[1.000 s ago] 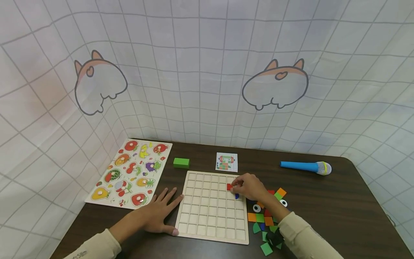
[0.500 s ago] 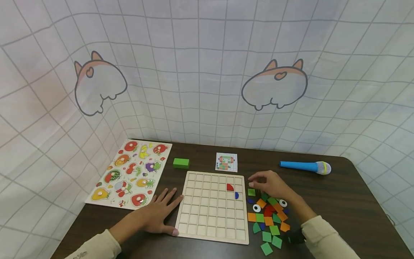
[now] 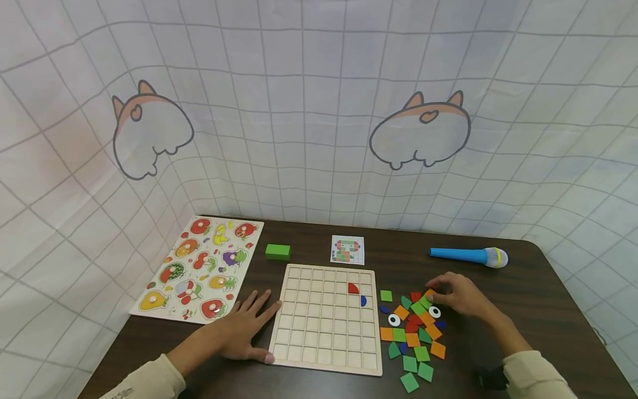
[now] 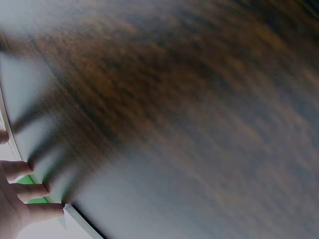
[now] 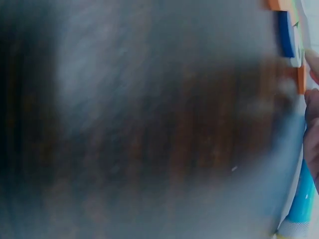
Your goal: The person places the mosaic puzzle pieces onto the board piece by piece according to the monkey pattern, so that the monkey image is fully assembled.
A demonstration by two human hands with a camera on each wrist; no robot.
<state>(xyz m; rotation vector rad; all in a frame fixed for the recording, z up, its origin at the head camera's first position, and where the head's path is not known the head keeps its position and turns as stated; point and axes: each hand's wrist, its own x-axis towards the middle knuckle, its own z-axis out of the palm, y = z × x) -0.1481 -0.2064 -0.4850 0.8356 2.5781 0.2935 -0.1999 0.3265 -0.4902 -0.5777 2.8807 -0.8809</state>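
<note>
My left hand [image 3: 246, 327] lies flat with fingers spread on the table, thumb and fingertips at the left edge of the wooden grid board [image 3: 309, 332]. A red quarter-circle tile [image 3: 353, 288] and a blue half-circle tile [image 3: 363, 301] lie in board cells at the upper right. At the far right of the tile pile, my right hand [image 3: 461, 293] pinches an orange square tile [image 3: 430, 294] between thumb and fingertips. Green tiles [image 3: 417, 306] lie right below it. The right wrist view shows only part of this hand, at its right edge.
Several loose tiles, including red ones [image 3: 412, 323] and two white eye rings [image 3: 394, 320], spread right of the board. A pattern card [image 3: 347, 250], green block [image 3: 278, 252] and blue toy microphone [image 3: 463, 255] lie behind. The fruit puzzle [image 3: 201, 271] is at left.
My right hand has left the red tile on the board and moved right, past the green square, to the orange tile at the pile's far side. The left hand has stayed put.
</note>
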